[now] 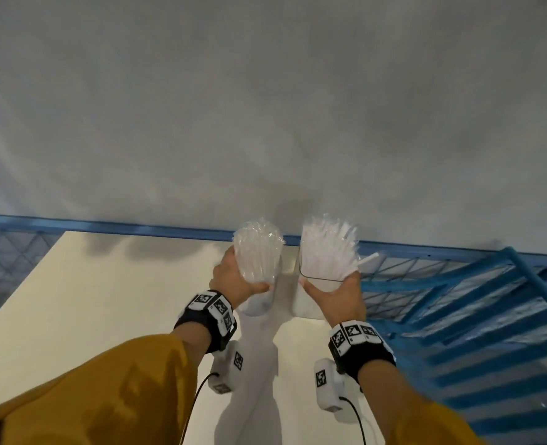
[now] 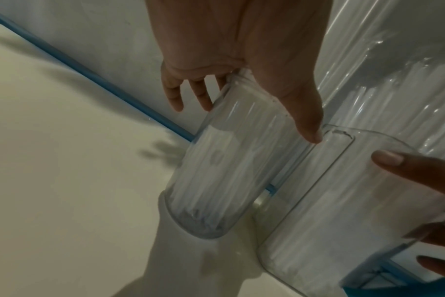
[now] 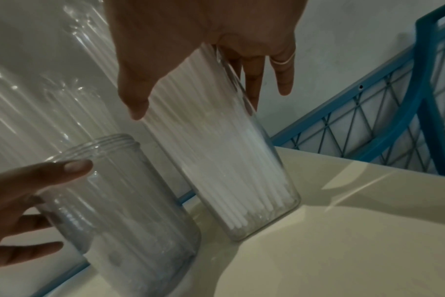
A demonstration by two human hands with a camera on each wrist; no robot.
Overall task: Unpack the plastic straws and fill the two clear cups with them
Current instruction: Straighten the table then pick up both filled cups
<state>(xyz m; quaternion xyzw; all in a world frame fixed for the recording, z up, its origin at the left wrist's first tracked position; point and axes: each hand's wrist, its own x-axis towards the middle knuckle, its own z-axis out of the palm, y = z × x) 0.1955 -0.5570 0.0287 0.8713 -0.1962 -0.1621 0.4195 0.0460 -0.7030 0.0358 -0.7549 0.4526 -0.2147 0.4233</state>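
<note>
Two clear cups stand side by side near the far edge of the cream table [image 1: 105, 300]. My left hand [image 1: 243, 277] holds the left cup [image 1: 259, 271], thumb on the near side and fingers behind it; clear straws [image 1: 257, 239] fill it. My right hand [image 1: 330, 284] holds the right cup [image 1: 322, 277], which is packed with white straws [image 1: 328, 242] that fan out at the top. The left wrist view shows my left hand [image 2: 257, 116] round the left cup [image 2: 224, 180]. The right wrist view shows my right hand [image 3: 193, 102] round the right cup [image 3: 241, 170].
A blue metal frame [image 1: 137, 228] with wire mesh runs along the table's far edge and down the right side [image 1: 458, 300]. A grey wall [image 1: 265, 107] rises behind it. One white straw [image 1: 368, 260] pokes sideways from the right cup.
</note>
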